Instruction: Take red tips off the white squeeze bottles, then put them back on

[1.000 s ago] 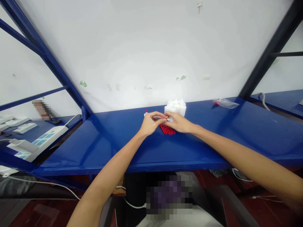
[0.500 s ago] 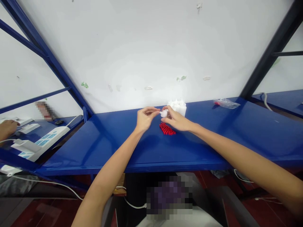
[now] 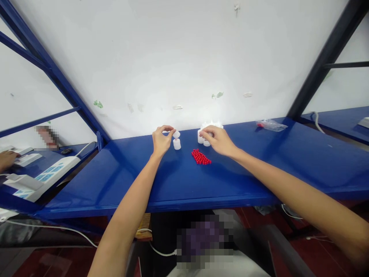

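My left hand point(image 3: 162, 141) pinches a small white cone-shaped piece point(image 3: 177, 134) between thumb and forefinger. Directly below it, a short white bottle point(image 3: 177, 144) stands on the blue table; whether the two are joined, I cannot tell. Thumb and forefinger of my right hand point(image 3: 220, 140) come together in front of a group of white bottles point(image 3: 211, 125). Their tips overlap one white bottle point(image 3: 200, 138) at the group's left side, and what they grip is hidden. Between the hands, nearer to me, lies a cluster of small red caps point(image 3: 201, 157).
On the blue table point(image 3: 184, 184), a clear plastic bag point(image 3: 271, 125) with something red inside lies far right. At left, across a blue frame post point(image 3: 62, 82), are a white power strip point(image 3: 47, 179) and another person's hand point(image 3: 8, 159). A white wall stands behind.
My hands have come apart. The left has moved left with the white piece, where a white bottle now shows beneath it. My right hand has let go and is beside the grouped bottles.
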`<state>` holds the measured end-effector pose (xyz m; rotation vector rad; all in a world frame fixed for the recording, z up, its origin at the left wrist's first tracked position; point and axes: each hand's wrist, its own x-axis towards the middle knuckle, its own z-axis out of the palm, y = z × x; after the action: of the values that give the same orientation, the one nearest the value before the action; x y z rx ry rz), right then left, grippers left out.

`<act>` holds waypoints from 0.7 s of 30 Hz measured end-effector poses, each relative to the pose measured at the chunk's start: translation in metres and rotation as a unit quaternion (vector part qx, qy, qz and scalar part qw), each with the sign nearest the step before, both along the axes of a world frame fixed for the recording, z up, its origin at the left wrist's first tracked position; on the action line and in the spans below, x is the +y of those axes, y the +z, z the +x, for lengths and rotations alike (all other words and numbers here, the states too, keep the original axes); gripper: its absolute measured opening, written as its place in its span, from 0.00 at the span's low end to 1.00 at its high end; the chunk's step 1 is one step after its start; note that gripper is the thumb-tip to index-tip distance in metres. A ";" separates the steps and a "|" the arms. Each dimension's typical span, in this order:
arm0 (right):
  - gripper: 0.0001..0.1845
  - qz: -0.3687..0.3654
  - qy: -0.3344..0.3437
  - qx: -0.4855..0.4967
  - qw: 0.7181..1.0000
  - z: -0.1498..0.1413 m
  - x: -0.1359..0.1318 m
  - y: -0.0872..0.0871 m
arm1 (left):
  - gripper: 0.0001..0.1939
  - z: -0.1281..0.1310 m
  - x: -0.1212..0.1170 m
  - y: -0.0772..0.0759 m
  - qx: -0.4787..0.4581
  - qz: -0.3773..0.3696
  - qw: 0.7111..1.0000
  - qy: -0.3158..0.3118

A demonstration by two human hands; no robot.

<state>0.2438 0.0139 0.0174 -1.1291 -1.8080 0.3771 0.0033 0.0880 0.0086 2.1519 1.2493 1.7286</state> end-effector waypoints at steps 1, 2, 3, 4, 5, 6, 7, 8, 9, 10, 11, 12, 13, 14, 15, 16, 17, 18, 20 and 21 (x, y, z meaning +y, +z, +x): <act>0.20 -0.004 -0.008 0.029 1.000 0.001 0.000 0.000 | 0.04 0.000 0.000 0.000 0.020 0.008 1.000 0.000; 0.21 -0.007 -0.016 0.054 0.998 0.003 0.000 0.000 | 0.04 0.000 0.001 0.000 0.039 0.012 0.999 0.000; 0.22 -0.007 -0.025 0.073 0.997 0.005 0.001 0.000 | 0.04 0.000 0.002 0.000 0.057 0.011 0.998 0.001; 0.22 0.000 -0.040 0.083 0.996 0.006 0.002 0.000 | 0.04 0.000 0.003 -0.001 0.072 0.006 0.997 0.001; 0.22 0.012 -0.058 0.085 0.995 0.009 0.003 -0.001 | 0.05 0.000 0.004 -0.002 0.087 0.001 0.996 0.003; 0.22 0.025 -0.076 0.083 0.993 0.011 0.004 -0.001 | 0.05 0.000 0.005 -0.003 0.098 -0.003 0.995 0.007; 0.22 0.034 -0.092 0.082 0.992 0.013 0.005 -0.001 | 0.06 0.000 0.005 -0.004 0.104 -0.005 0.994 0.012; 0.20 0.038 -0.100 0.079 0.991 0.016 0.006 -0.002 | 0.07 0.000 0.004 -0.003 0.104 -0.004 0.994 0.019; 0.18 0.038 -0.102 0.075 0.991 0.018 0.008 -0.002 | 0.08 0.001 0.002 -0.002 0.097 0.000 0.995 0.027; 0.15 0.040 -0.100 0.068 0.992 0.020 0.009 -0.002 | 0.09 0.001 -0.001 -0.001 0.086 0.007 0.996 0.033; 0.12 0.043 -0.098 0.058 0.993 0.022 0.011 -0.002 | 0.09 0.002 -0.005 0.000 0.073 0.016 0.996 0.038; 0.10 0.051 -0.098 0.044 0.993 0.024 0.012 -0.002 | 0.09 0.003 -0.009 0.001 0.061 0.027 0.997 0.042; 0.08 0.062 -0.102 0.029 0.992 0.025 0.014 -0.003 | 0.10 0.004 -0.014 0.002 0.053 0.037 0.997 0.044; 0.08 0.073 -0.106 0.014 0.992 0.026 0.015 -0.004 | 0.10 0.005 -0.019 0.002 0.049 0.047 0.997 0.043; 0.09 0.082 -0.109 0.004 0.991 0.026 0.017 -0.005 | 0.09 0.007 -0.024 0.001 0.049 0.053 0.997 0.037; 0.10 0.089 -0.107 -0.003 0.990 0.026 0.018 -0.006 | 0.09 0.009 -0.028 0.000 0.052 0.056 0.997 0.025; 0.11 0.096 -0.103 -0.007 0.990 0.026 0.020 -0.007 | 0.09 0.012 -0.032 -0.002 0.059 0.056 0.997 0.006; 0.11 0.106 -0.100 -0.009 0.989 0.025 0.021 -0.008 | 0.09 0.015 -0.035 -0.004 0.069 0.055 0.996 -0.017; 0.11 0.130 -0.104 -0.017 0.986 0.024 0.025 -0.009 | 0.10 0.021 -0.040 -0.009 0.101 0.054 0.991 -0.064; 0.11 0.144 -0.113 -0.028 0.983 0.024 0.027 -0.010 | 0.11 0.023 -0.042 -0.010 0.128 0.054 0.987 -0.081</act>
<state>0.2680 0.0409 0.0071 -1.1320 -1.6937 -0.0497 0.0268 0.0464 -0.0014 2.5255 1.0160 1.5263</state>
